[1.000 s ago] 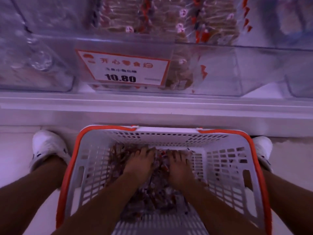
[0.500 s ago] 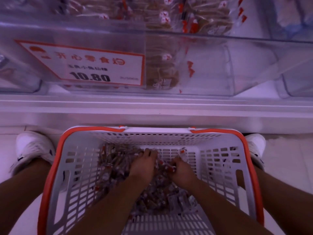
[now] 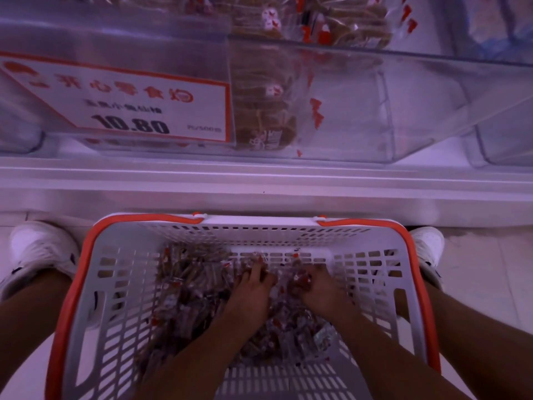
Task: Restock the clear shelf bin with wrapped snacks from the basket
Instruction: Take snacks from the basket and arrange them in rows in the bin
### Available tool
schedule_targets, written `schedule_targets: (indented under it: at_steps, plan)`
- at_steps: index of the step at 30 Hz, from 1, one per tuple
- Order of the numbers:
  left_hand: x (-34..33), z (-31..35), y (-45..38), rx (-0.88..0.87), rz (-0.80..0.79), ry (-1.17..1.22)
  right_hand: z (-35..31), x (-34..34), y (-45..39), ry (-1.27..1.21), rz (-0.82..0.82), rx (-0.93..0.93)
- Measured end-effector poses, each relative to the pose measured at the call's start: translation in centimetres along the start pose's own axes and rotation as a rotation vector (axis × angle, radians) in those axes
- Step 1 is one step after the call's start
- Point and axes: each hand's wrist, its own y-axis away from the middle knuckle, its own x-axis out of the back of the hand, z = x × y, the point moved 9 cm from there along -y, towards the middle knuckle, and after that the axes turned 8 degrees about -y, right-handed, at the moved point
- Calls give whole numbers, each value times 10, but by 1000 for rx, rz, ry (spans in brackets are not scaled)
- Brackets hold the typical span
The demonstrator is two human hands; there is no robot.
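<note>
The clear plastic shelf bin (image 3: 360, 105) sat part-filled above the white slotted basket with orange rim (image 3: 372, 272). Down in its heap of small wrapped snacks (image 3: 196, 290), the left hand (image 3: 253, 287) and right hand (image 3: 318, 287) curled their fingers round bundles. Gathering step, by my read; next, a lift up to the bin without spilling.

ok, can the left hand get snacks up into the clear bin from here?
Probably yes. The left hand is buried in the snacks in the basket, and the clear bin sits above and ahead, open-topped, with nothing between them. The shelf edge needs clearing.
</note>
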Motion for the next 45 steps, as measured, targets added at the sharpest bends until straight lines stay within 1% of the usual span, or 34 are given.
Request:
schedule_targets:
  at_steps: [2, 4, 6, 8, 10, 11, 13, 14, 16, 18, 20, 22, 24, 26, 27, 28, 30, 32, 35, 36, 38, 39, 43, 45]
  plan:
    - [1, -6, 2, 50, 31, 60, -11, -12, 0, -14, 37, 72]
    - [3, -9, 1, 91, 57, 126, -12, -21, 1, -18, 73, 57]
    - [2, -9, -1, 109, 44, 125, -9, -31, 0, 24, 61, 16]
    - [-2, -8, -2, 121, -3, 106, -14, -39, 0, 150, 35, 47]
    - [-5, -10, -2, 106, -30, 99, -18, -42, 2, 183, 24, 65]
    - [-3, -10, -1, 84, -15, 123, -19, -42, 3, 179, 21, 66]
    - [7, -15, 2, 70, 71, 280, -19, -39, 4, 106, 13, 57]
    - [14, -25, 5, 128, 130, 398, -20, -35, 4, 31, 26, 52]
    - [24, -45, 11, 287, 175, 683, -20, -20, 8, -208, 74, 4]
    - [38, -51, 13, 330, 174, 1015, -30, 1, 18, -485, 63, -75]
    - [54, -50, 18, 405, 49, 1249, -58, 17, 37, -714, -59, -119]
    - [79, -38, 32, 414, -77, 1413, -101, 33, 60, -804, -213, -53]
    - [107, -13, 52, 360, -216, 1625, -146, 53, 89, -856, -283, 52]
    - [138, 18, 73, 209, -386, 1774, -183, 75, 120, -914, -254, 155]
    - [157, 32, 85, 117, -432, 1798, -198, 86, 137, -914, -209, 213]
    - [176, 42, 98, 49, -438, 1789, -211, 97, 155, -892, -157, 277]
    - [212, 54, 123, -2, -349, 1705, -235, 115, 192, -771, -62, 432]
    - [239, 63, 147, -43, -252, 1663, -247, 129, 223, -689, 28, 541]
    - [257, 70, 180, -82, -210, 1646, -243, 143, 247, -718, 141, 581]
    - [258, 71, 189, -81, -213, 1644, -241, 143, 252, -724, 143, 584]
    - [257, 68, 199, -59, -178, 1648, -237, 137, 255, -776, 72, 555]
    - [257, 64, 202, -32, -142, 1654, -236, 135, 253, -829, 35, 522]
    - [261, 47, 199, 79, 21, 1713, -233, 132, 243, -1067, -23, 399]
    - [269, 46, 193, 70, 52, 1751, -237, 121, 242, -1062, -57, 369]
